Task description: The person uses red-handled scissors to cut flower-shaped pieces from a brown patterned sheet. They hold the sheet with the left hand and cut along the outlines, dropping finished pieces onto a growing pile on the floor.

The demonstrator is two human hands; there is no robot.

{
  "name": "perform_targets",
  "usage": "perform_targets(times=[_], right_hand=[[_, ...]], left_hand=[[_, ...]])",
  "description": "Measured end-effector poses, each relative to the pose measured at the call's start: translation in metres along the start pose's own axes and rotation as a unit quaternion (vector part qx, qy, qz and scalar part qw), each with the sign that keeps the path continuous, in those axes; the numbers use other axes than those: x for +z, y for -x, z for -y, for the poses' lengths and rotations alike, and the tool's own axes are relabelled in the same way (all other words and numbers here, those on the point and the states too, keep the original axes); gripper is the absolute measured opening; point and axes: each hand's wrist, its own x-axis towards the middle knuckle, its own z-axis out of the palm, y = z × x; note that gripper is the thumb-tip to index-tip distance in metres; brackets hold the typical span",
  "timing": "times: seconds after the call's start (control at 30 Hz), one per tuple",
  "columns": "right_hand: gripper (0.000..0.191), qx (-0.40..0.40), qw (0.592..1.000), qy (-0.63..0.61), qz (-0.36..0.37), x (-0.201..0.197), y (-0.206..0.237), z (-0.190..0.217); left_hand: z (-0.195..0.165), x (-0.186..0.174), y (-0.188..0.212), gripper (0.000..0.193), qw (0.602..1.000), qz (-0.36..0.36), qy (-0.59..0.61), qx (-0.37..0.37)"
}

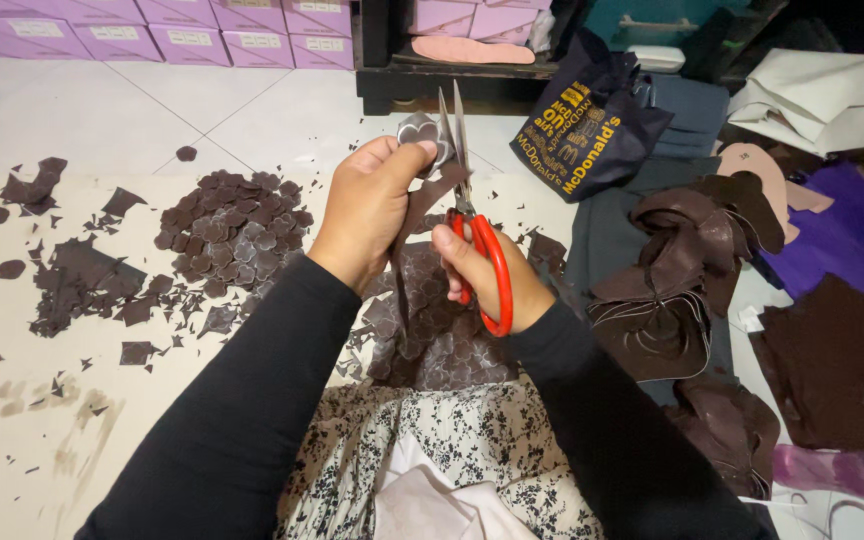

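My left hand (pixel 370 205) pinches a strip of dark brown leather-like material (pixel 422 195) near its top, where a small rounded piece (pixel 419 130) sticks up. My right hand (pixel 482 275) grips red-handled scissors (pixel 472 215), with the blades pointing up and set against the strip right beside my left fingertips. The strip hangs down between both hands over a patterned brown sheet (pixel 432 340) on my lap. Both arms wear black sleeves.
A heap of small cut brown pieces (pixel 232 230) lies left of my hands, with scraps (pixel 82 285) scattered on the beige mat. Curled brown offcuts (pixel 687 265) pile up at right. A dark cloth bag (pixel 587 130) and pale purple boxes (pixel 202 30) stand behind.
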Motion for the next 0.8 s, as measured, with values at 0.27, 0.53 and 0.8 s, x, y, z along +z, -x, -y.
perform_targets(times=[0.27,0.53,0.8], right_hand=[[0.048,0.004,1.000,0.022,-0.015,0.000,-0.002,-0.003],[0.055,-0.008,0.999,0.036,0.016,-0.002,0.001,-0.001],[0.055,-0.031,0.997,0.064,0.009,0.001,0.003,-0.001]], left_hand=[[-0.008,0.010,0.007,0.015,0.999,-0.008,0.012,0.030],[-0.007,0.012,0.010,0.018,0.998,-0.019,-0.013,0.057],[0.000,0.010,0.006,0.018,0.997,-0.041,0.018,0.065]])
